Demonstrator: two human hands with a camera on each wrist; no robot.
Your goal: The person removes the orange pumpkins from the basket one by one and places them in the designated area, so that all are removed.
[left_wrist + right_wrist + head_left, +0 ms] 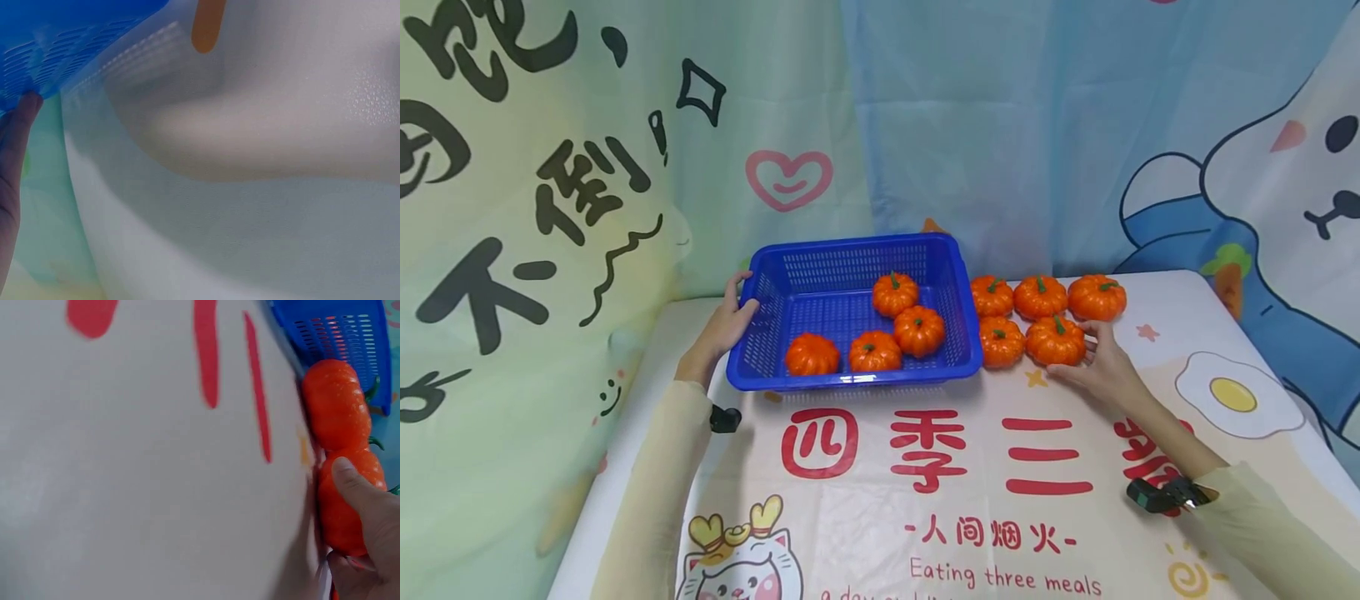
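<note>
A blue plastic basket [850, 382] with slotted walls holds several small orange pumpkins [894, 294]. At its left side my left hand [724, 329] grips the rim; in the left wrist view a finger [22, 128] lies against the slotted outer wall. To the right of the basket, my right hand [1101, 367] holds an orange pumpkin with a green stem [1056, 340] at the front of a group. The thumb [353, 484] presses on its near side in the right wrist view, and the other fingers are partly hidden. A neighbouring pumpkin [1002, 342] sits between it and the basket.
Behind the held pumpkin stands a row of pumpkins [1040, 297] along the table's back edge. A printed cloth [865, 533] with red characters covers the table. A patterned curtain [955, 150] hangs right behind, and another [512, 417] runs down the left side.
</note>
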